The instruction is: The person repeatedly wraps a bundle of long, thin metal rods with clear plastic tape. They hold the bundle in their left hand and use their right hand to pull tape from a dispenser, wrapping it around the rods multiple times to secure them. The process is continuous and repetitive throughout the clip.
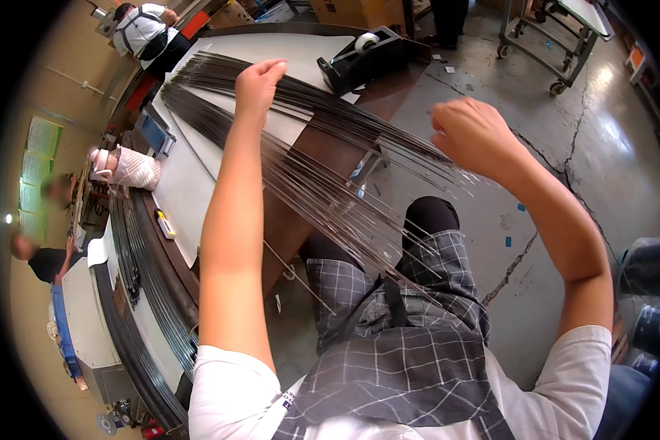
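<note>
**Both hands raised above two fanned sheaves of thin rods**

Your left hand [257,84] is above the upper sheaf of thin dark rods [330,110], its fingers curled in and the thumb lying along them. You may have something fine pinched there; I cannot tell. Your right hand [473,136] is out to the right, just beside the free ends of that sheaf in this view. Its fingers bend inward, but blur hides the tips, so I cannot tell whether they are fully closed or grip a rod.

The rods lie on the table in front of you. The lower sheaf [301,183] spreads from the same far-left end as the upper one and passes beneath your left forearm; its near ends reach past the table edge, over your checked apron [403,374]. Under part of the rods is a white sheet [176,176] on the brown tabletop [392,92].

Beyond the upper sheaf stands a black tape dispenser [345,71] with a pale roll. On your left lie a yellow-and-white utility knife [165,224] and, farther off, a pink-and-white wrapped bundle [132,169]. A co-worker in a white shirt [143,33] stands at the table's far left, and a wheeled cart [583,44] is at upper right.
</note>
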### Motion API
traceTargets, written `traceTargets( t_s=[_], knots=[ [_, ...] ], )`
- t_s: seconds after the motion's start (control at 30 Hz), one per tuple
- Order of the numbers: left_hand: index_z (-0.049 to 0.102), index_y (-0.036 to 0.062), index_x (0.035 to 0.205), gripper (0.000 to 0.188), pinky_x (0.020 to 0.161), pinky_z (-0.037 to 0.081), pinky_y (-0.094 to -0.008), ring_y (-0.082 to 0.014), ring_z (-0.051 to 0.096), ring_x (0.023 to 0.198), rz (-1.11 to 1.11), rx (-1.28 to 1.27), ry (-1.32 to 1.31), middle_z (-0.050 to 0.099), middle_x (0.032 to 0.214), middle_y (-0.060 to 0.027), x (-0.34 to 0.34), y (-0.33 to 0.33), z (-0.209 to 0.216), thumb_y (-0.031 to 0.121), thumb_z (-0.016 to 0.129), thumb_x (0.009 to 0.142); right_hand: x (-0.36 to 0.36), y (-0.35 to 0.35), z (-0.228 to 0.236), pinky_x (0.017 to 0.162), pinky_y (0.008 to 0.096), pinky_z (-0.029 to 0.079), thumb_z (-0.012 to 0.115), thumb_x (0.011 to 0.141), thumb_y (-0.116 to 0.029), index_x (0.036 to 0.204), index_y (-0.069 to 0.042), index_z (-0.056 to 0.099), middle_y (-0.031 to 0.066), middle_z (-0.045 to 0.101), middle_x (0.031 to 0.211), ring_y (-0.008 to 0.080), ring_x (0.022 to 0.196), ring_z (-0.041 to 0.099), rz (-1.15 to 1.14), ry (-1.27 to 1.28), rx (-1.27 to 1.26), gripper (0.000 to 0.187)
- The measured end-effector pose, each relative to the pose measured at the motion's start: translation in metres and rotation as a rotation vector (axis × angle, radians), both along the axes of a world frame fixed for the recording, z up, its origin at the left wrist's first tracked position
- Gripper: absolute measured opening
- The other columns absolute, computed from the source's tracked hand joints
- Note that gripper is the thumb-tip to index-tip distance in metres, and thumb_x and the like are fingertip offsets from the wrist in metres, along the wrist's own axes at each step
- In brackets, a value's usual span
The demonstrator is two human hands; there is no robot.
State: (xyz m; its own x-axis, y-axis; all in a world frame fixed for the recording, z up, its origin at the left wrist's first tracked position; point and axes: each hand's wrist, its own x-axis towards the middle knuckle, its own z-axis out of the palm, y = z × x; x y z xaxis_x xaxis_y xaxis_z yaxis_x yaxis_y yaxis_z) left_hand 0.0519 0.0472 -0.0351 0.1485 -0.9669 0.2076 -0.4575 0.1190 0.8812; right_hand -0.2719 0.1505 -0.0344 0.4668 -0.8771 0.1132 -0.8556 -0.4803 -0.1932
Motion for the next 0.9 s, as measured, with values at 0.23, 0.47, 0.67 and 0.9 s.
traceTargets(
  t_s=[0.23, 0.47, 0.67, 0.9],
  knots=[
    [0.066, 0.0088, 0.105, 0.026, 0.082, 0.041, -0.0252, -0.0118, 0.055, 0.096, -0.537, 0.242, -0.489, 0.064, 0.098, -0.0029, -0.034, -0.062, 0.018, 0.024, 0.06, 0.084, 0.068, -0.102, -0.014, 0.091, 0.0383, 0.041, 0.051, 0.083, -0.021, 0.102, 0.0, 0.058, 0.0159, 0.057, 0.109, 0.031, 0.107, 0.051, -0.073, -0.448, -0.429, 0.029],
    [0.065, 0.0167, 0.087, 0.016, 0.079, 0.035, -0.03, -0.0064, 0.051, 0.086, -0.457, 0.487, -0.448, 0.063, 0.089, 0.0047, -0.046, -0.059, 0.039, 0.027, 0.068, 0.076, 0.097, -0.144, -0.041, 0.094, 0.0394, 0.038, 0.049, 0.082, -0.02, 0.09, -0.002, 0.061, 0.0129, 0.062, 0.097, 0.0275, 0.099, 0.057, -0.159, -0.59, -0.557, 0.023],
    [0.066, 0.0146, 0.087, 0.019, 0.08, 0.037, -0.0323, -0.0097, 0.053, 0.093, -0.487, 0.464, -0.22, 0.064, 0.091, 0.0028, -0.03, -0.062, 0.037, 0.027, 0.071, 0.074, 0.103, -0.144, -0.039, 0.089, 0.0376, 0.042, 0.05, 0.083, -0.021, 0.091, -0.004, 0.064, 0.012, 0.064, 0.093, 0.0252, 0.091, 0.06, -0.224, -0.486, -0.594, 0.023],
    [0.062, 0.0136, 0.087, 0.019, 0.077, 0.038, -0.029, -0.0059, 0.053, 0.093, -0.409, 0.536, -0.417, 0.063, 0.091, 0.0035, -0.026, -0.052, 0.04, 0.029, 0.068, 0.078, 0.107, -0.144, -0.034, 0.089, 0.0355, 0.04, 0.054, 0.073, -0.012, 0.083, -0.002, 0.061, 0.0142, 0.061, 0.093, 0.0264, 0.096, 0.057, -0.26, -0.583, -0.715, 0.015]
  ],
)
